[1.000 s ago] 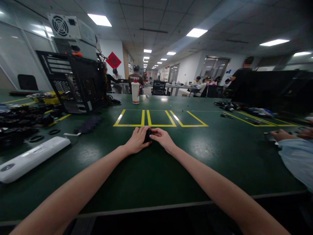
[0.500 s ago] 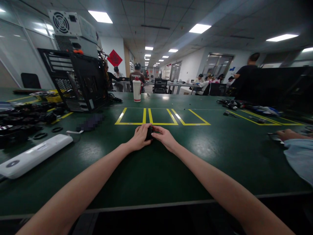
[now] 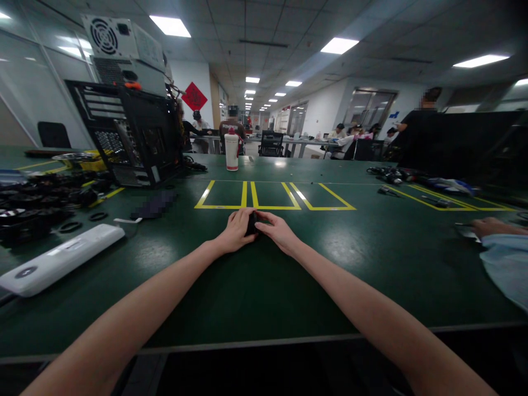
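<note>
My left hand [image 3: 235, 231] and my right hand [image 3: 278, 231] meet on the green table [image 3: 264, 286], both stretched far out in front of me. Between them sits a small black object [image 3: 251, 224], mostly hidden by the fingers. The fingers of both hands are curled around it from either side. The hands rest just in front of the yellow taped boxes [image 3: 272, 196].
An open black computer case [image 3: 127, 135] with a power supply on top stands at the back left. Black round parts [image 3: 37, 203] and a long white device [image 3: 58, 265] lie at the left. A white cup [image 3: 231, 152] stands behind. Another person's hand and sleeve [image 3: 501, 247] rest at the right.
Both hands stay closed around the small black object in the same spot. Only the view has shifted slightly.
</note>
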A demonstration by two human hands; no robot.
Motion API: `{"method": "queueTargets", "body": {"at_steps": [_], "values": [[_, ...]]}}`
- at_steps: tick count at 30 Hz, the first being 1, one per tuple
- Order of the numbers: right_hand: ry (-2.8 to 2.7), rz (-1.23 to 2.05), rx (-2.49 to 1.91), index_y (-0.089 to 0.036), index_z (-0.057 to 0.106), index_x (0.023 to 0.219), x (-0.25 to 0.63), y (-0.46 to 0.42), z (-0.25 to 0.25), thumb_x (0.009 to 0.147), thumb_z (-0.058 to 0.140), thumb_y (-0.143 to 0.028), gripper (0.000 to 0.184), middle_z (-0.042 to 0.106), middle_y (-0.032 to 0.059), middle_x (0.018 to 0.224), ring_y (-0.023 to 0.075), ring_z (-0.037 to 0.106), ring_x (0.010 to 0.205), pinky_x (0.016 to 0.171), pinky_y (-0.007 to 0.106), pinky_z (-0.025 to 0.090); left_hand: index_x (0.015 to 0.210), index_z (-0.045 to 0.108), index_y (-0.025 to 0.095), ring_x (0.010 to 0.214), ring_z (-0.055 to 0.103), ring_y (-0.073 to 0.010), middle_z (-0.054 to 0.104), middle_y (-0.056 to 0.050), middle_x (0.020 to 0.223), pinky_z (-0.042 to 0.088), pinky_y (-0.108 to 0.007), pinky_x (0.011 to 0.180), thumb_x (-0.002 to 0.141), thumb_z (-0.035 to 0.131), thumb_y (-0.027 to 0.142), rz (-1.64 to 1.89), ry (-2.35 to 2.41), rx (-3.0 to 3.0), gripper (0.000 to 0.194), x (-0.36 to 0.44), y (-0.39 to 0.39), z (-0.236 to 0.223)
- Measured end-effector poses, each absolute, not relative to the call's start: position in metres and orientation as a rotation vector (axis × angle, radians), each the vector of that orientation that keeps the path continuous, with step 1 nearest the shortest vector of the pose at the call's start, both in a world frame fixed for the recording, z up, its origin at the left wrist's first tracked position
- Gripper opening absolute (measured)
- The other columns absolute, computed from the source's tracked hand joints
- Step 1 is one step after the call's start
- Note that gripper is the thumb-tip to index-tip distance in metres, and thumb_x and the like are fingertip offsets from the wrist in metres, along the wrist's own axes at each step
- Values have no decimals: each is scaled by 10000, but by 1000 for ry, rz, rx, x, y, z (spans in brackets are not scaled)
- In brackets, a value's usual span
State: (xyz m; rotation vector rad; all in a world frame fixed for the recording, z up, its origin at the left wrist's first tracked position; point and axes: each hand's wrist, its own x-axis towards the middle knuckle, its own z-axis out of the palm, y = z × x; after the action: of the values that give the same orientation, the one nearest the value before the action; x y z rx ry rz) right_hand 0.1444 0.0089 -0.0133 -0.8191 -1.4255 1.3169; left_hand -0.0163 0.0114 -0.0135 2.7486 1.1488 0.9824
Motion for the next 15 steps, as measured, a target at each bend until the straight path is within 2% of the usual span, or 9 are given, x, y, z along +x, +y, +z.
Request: {"method": "queueTargets", "body": {"at_steps": [5,12,15], "values": [[-1482,1330,-764,-192,565,974,146,6,-11,615,650,-206,370,584,34,983,151,525,946,901,343,372,1198,227,196,1145,338,-230,369,-93,1190,248,-419,977,702,539,256,980,1130,2777,589,-18,9,-13],[-1410,1296,-845,-206,567,913,142,3,-10,649,616,-318,291,565,25,943,149,533,881,805,349,420,1194,227,199,1147,338,-224,377,-91,1187,243,-412,982,712,534,268,975,1118,2792,576,-18,9,-11],[-1367,1300,-852,-197,567,932,141,7,-12,626,639,-293,329,569,34,960,154,525,907,824,346,408,1200,223,200,1149,339,-222,375,-90,1190,239,-412,987,715,530,266,964,1127,2782,578,-18,8,-11]]}}
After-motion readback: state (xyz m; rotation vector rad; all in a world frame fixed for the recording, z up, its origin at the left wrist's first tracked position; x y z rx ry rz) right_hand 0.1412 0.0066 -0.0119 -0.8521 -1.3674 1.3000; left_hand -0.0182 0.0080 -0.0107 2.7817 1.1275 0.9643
